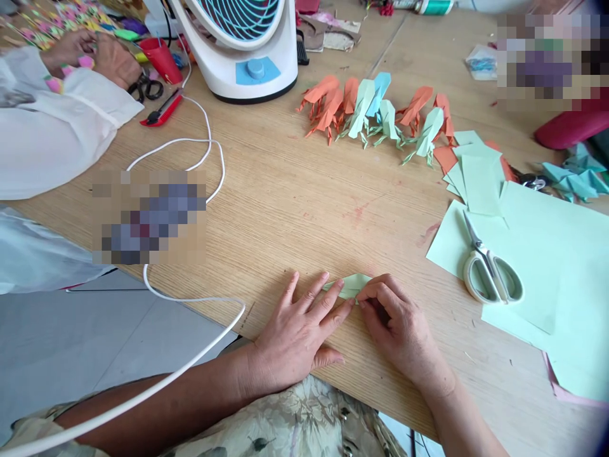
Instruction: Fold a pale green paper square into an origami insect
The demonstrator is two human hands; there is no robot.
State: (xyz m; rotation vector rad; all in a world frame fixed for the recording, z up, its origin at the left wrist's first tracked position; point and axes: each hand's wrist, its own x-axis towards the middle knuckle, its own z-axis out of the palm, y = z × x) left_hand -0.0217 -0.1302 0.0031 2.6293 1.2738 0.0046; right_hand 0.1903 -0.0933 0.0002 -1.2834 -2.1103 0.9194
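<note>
A small folded piece of light green paper [349, 285] lies near the table's front edge. My left hand [304, 327] is spread flat, its fingertips resting on the left part of the paper. The fingers of my right hand [397, 317] are pinched together on the paper's right end. To the right, scissors with pale handles [492, 276] lie on large light green sheets [580, 266]. Smaller cut green pieces [480, 181] are piled behind them. Folded orange, green and blue paper figures [364, 108] stand in a row further back.
A white fan [257, 70] stands at the back. A white cable [195, 297] runs across the left side and over my left arm. At the left, another person's hands [111, 57] are near a red cup [162, 60] and a red cutter [162, 109].
</note>
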